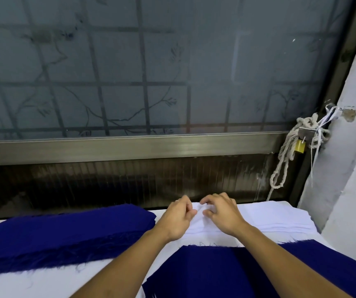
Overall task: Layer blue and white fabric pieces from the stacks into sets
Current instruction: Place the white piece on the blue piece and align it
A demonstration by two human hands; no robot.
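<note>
Both hands work at the left end of the white stack (280,218), which lies on the desk (33,282) just right of the blue stack (65,229). The left hand (179,216) has its grip closed, thumb and forefinger pinching a small raised fold of the top white piece (200,221), likely to peel one sheet free. The right hand (222,214) presses bent fingertips on the cloth beside it, seemingly steadying the pile, though I cannot tell whether its grip has closed; a blue piece (226,269) lies spread nearest the person, probably awaiting its white layer.
</note>
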